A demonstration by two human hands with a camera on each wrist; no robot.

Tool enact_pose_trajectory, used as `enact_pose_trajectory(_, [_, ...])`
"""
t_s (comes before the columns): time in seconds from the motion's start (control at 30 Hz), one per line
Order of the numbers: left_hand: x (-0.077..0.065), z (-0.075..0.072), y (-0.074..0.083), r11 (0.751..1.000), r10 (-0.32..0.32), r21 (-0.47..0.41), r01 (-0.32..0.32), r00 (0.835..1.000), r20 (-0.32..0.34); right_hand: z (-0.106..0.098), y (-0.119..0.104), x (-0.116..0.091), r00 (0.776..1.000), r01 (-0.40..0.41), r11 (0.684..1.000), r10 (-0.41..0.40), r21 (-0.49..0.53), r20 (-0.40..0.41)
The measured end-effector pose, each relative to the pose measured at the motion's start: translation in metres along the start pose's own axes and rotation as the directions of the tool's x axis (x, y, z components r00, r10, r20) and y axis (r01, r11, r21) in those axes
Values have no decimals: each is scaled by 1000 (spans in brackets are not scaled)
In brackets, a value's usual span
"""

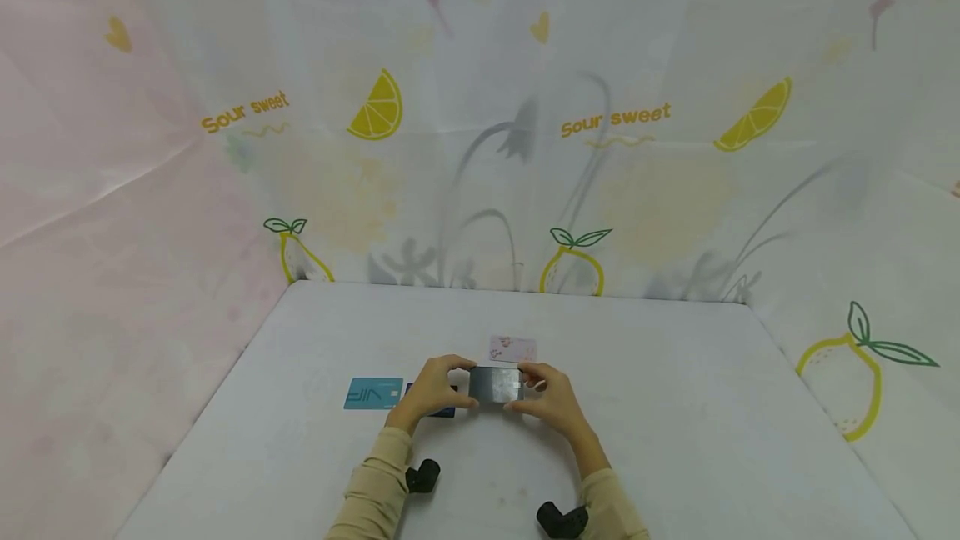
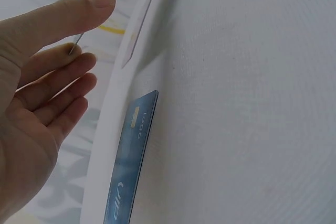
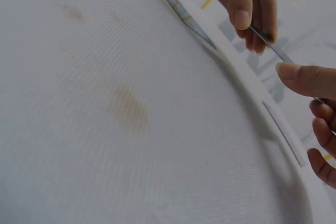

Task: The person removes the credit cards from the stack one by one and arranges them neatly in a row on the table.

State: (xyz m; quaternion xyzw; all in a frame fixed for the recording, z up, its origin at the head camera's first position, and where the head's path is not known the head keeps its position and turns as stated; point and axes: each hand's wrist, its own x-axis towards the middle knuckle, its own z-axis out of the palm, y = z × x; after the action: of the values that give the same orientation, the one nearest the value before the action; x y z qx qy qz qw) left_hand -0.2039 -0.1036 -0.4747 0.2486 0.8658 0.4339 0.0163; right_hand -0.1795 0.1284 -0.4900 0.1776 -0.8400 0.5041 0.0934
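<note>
White table (image 1: 675,407): carries the lot, with a lemon-print cloth (image 1: 465,190) standing behind. Teal card (image 1: 373,393), lettered "VIP": lies flat at far left. Dark blue card (image 1: 445,412): rests just beside it, partly hidden from me by the left hand (image 1: 431,390). Left hand: I see its grip pinching the left end of a dark grey card (image 1: 496,385), thumb low, finger high. Dark grey card: hangs above the table, held between both hands. Pale pink-patterned card (image 1: 513,348): lies just beyond. Right hand (image 1: 553,398): I have its grip pinching the dark grey card's right end.
</note>
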Motion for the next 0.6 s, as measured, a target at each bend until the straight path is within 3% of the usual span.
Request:
enact_pose_trajectory(0.3, [1,0,-5,1000,-15,5,15,1000,6,8,6,0,999,33,999,-33,-6,-34])
enact_pose_trajectory(0.6, [3,1,-14,994,-8,108,8,1000,1,18,9,3,998,3,1000,-3,-3,-56])
